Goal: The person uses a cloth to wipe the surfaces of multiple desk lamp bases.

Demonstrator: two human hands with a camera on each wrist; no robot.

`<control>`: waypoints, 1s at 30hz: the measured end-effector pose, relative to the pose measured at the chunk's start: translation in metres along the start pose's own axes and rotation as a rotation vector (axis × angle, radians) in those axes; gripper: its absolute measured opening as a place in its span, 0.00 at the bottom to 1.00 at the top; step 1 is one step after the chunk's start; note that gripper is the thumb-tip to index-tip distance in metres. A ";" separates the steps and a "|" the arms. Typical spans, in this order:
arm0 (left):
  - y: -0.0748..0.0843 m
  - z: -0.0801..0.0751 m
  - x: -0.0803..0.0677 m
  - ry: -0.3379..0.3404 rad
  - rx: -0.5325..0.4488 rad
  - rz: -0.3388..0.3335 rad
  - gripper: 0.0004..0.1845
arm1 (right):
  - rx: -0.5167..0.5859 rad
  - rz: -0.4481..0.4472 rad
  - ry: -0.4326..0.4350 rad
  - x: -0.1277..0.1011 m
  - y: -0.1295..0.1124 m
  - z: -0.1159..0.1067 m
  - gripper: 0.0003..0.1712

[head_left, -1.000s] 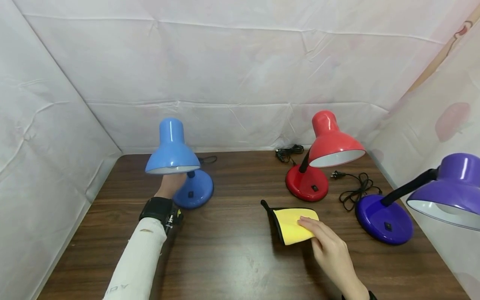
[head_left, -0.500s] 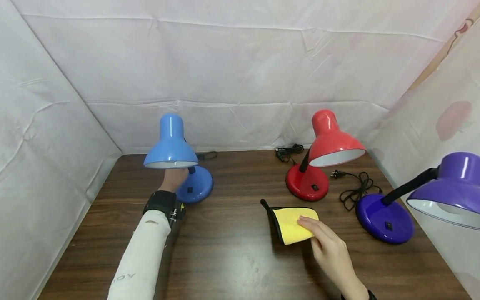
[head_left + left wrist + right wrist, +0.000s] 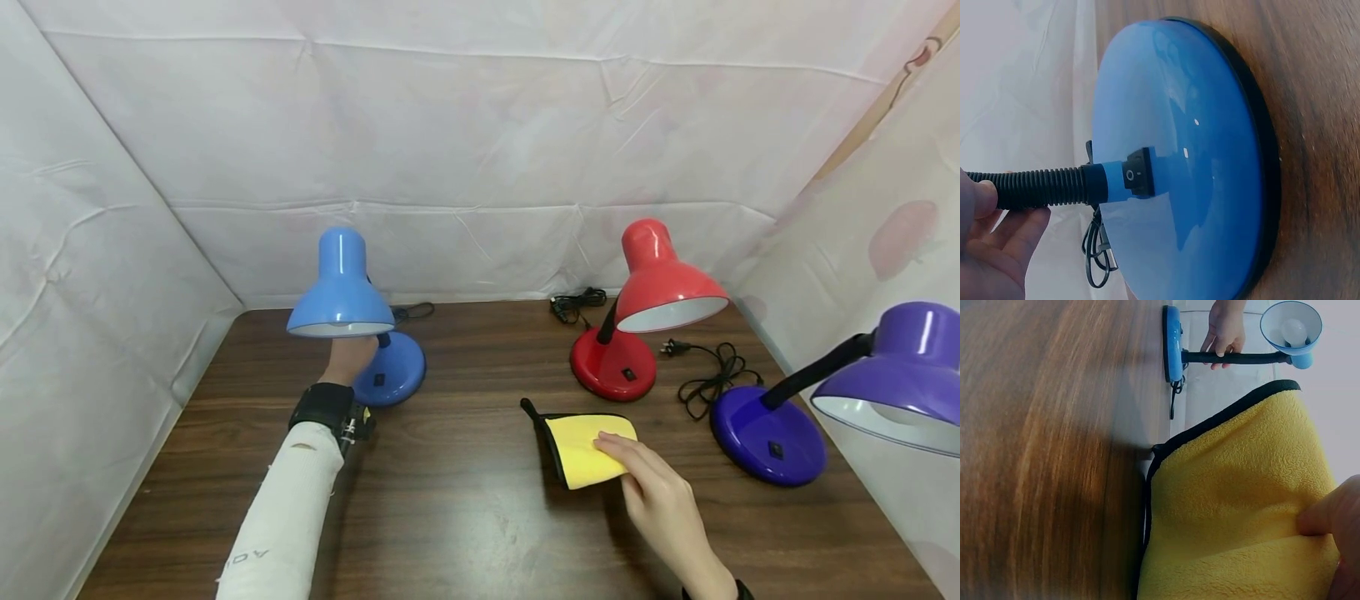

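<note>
In the head view a blue desk lamp [image 3: 342, 292] stands upright at the left, its round base [image 3: 1166, 94] flat on the tabletop in the left wrist view. My left hand [image 3: 349, 360] grips its ribbed black neck [image 3: 1041, 189] with thumb and fingers; the shade partly covers this hand from above. A rocker switch [image 3: 1138, 173] sits on the base near the neck. My right hand [image 3: 663, 504] pinches a folded yellow cloth [image 3: 585, 452] with black edging and a loop. The cloth's fleecy side [image 3: 1229, 494] fills much of the right wrist view.
A red desk lamp [image 3: 667, 292] stands back right, beyond the cloth. Further right is a purple desk lamp [image 3: 776, 442]. Coiled black cords [image 3: 716, 379] lie beside them. White sheeting [image 3: 465, 150] hangs behind and on both sides of the wooden table [image 3: 450, 517].
The blue lamp and my left hand shifted slightly toward the back between the first two head frames, then stayed put. My right hand and the cloth have kept their place.
</note>
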State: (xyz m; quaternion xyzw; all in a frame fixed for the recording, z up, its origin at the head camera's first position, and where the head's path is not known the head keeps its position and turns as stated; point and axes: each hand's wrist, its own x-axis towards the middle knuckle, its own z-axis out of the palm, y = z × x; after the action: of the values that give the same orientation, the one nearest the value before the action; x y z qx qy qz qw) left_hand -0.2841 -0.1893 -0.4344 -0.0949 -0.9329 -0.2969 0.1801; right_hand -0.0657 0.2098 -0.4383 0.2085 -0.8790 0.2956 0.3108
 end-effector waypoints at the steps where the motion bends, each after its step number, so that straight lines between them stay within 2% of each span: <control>1: 0.000 0.000 0.000 0.009 -0.006 0.007 0.07 | -0.003 -0.002 0.000 0.000 0.000 0.000 0.33; 4: 0.001 0.000 0.001 0.038 0.000 0.039 0.08 | -0.014 -0.006 0.000 0.000 0.001 0.000 0.33; 8: 0.003 -0.001 -0.001 0.057 -0.055 0.036 0.10 | -0.020 -0.005 -0.003 0.000 0.002 0.000 0.32; 11: 0.004 -0.003 -0.007 0.019 -0.125 -0.025 0.13 | -0.019 -0.003 -0.005 0.000 0.002 0.000 0.31; 16: 0.007 -0.009 -0.021 -0.065 -0.074 -0.132 0.22 | -0.016 -0.008 0.003 0.002 0.001 -0.001 0.31; 20: 0.013 -0.014 -0.036 -0.104 -0.019 -0.157 0.23 | -0.002 -0.014 0.011 0.005 0.001 -0.001 0.31; 24: 0.020 -0.013 -0.051 -0.135 -0.034 -0.113 0.22 | -0.004 -0.015 0.015 0.008 0.001 -0.002 0.29; 30: 0.040 -0.004 -0.071 -0.173 -0.053 0.037 0.24 | -0.014 -0.023 0.007 0.013 -0.001 -0.003 0.28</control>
State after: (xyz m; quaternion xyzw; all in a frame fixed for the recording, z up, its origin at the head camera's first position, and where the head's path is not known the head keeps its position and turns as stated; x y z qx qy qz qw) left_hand -0.2062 -0.1646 -0.4389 -0.1422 -0.9350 -0.3086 0.1016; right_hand -0.0730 0.2085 -0.4274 0.2154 -0.8774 0.2864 0.3189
